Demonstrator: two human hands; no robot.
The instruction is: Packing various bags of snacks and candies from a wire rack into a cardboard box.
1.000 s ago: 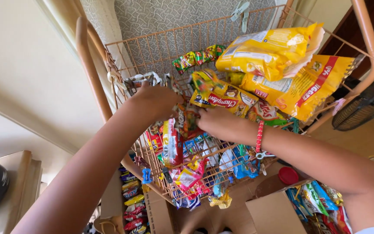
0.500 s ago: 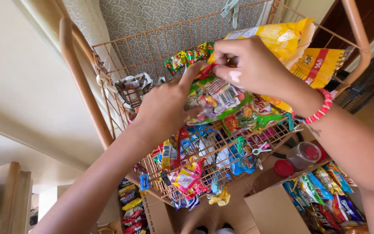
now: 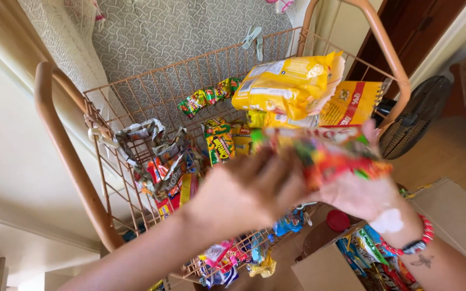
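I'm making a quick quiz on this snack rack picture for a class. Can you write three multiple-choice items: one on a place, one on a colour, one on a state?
1. Where do the big yellow bags lie?
A. at the upper right of the wire rack
B. on the floor
C. in the cardboard box

2. What colour is the beaded bracelet on the right wrist?
A. blue
B. red
C. white

3. What are the hands doing?
A. both rest empty
B. the left hand and the right hand both grip a bright snack strip
C. only one hand shows

Answers: 1 A, the bags sit against the rack's top corner. 2 B, its beads are red. 3 B, both hands close on the blurred strip in front of the rack.
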